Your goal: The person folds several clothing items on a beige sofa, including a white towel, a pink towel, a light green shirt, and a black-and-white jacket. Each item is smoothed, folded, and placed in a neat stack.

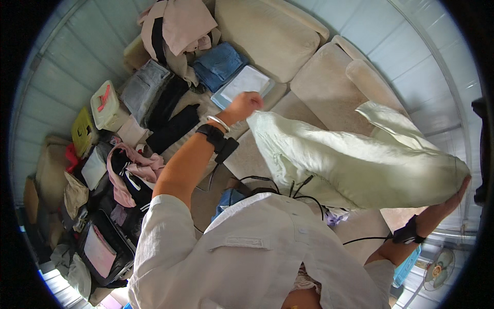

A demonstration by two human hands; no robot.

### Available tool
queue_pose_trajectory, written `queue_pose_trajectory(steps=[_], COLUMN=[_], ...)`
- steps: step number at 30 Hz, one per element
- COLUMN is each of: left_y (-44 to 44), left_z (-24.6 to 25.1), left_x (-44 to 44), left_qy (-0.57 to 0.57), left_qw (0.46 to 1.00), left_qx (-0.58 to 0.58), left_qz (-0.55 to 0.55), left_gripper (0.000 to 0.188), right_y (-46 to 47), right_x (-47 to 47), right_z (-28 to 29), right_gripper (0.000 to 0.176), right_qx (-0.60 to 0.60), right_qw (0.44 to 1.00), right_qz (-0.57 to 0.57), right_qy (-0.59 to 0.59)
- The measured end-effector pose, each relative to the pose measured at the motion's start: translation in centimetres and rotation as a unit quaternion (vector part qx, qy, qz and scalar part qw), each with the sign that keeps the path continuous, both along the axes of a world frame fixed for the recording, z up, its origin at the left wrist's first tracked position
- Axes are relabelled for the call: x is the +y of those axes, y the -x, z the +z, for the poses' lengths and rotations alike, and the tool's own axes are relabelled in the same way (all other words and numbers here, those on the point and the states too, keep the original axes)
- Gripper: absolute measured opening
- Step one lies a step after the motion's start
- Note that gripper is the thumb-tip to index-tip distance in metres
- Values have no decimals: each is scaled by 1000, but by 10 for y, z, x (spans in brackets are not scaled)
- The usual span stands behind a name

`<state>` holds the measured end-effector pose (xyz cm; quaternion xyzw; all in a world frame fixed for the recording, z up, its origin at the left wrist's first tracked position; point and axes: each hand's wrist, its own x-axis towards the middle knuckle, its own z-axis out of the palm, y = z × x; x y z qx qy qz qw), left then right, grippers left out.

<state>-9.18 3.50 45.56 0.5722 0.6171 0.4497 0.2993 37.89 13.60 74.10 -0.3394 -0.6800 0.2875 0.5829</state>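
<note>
A pale green garment (347, 166), loosely bunched, stretches across the air between my two hands above the sofa seat. My left hand (249, 105), with a silver bangle and a black wrist strap behind it, pinches the garment's near-left corner with closed fingers. At the far right my right hand (459, 193) lies against the other end of the cloth, which covers most of its fingers. Just beyond my left hand lie a folded white cloth (247, 83) on a light blue one and folded blue jeans (220, 65).
A beige sofa (270, 34) spans the middle. Grey jeans (144, 89), black clothes (173, 129), a lidded box (106, 106) and an open black suitcase (123, 239) lie left. Black cables (262, 177) run at my waist. A fan (439, 269) is lower right.
</note>
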Motion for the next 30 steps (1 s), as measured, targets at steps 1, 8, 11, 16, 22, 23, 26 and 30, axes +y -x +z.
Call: queue_pose_trajectory(steps=[1,8,11,16,22,23,26,30], left_y=[-19,-198,-195,-170,-86,-63,-13,28], left_z=[12,71,86,89,68,66,67,84], left_x=[3,27,33,34,12,5,-16,-28], left_qy=[13,-174,-173,-65,73,68,98,110], left_qw=[998,939,908,896,947,944,962,949], left_qx=[4,-158,-238,-204,-36,-25,31,159], left_qz=[-57,-252,-299,-389,-312,-323,-253,-249], left_gripper=[16,59,55,51,54,50,39,31], right_y=[4,83,90,73,46,37,7,-29], right_x=[0,-27,-23,-15,8,16,54,93], right_z=[1,-28,-37,-43,-19,-13,-1,-18], right_gripper=[48,34,19,13,22,23,24,28], right_qx=[71,-48,-140,-270,-186,-180,-217,-143], right_qw=[993,996,983,956,976,976,957,987], right_qz=[51,53,123,74,-7,-24,-121,-23], right_qy=[84,59,3,-89,-113,-120,-152,-66])
